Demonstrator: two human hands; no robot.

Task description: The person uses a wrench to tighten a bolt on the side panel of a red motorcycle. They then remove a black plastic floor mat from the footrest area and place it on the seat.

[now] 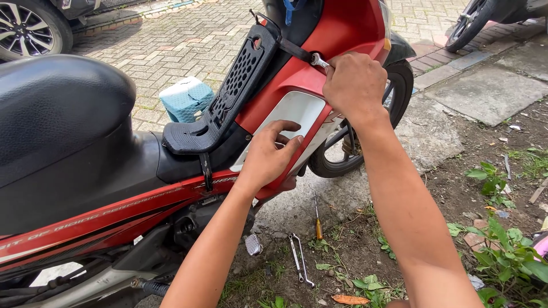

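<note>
Head view: we are gripping a small steel wrench (pixel 317 60) in our right hand (pixel 353 85), fingers closing round its shaft, its head sitting at a fastener on the red fairing (pixel 291 77) of the motorcycle. Our left hand (pixel 268 157) is pressing open-palmed on the white side panel (pixel 294 111), holding nothing. We are judging the wrench stiff, light and a bit slippery, best held far down the shaft; the plastic panel probably flexes and could crack, so flat pressure suits it. A screwdriver (pixel 317 219) and two more wrenches (pixel 299 258) are lying on the ground below.
</note>
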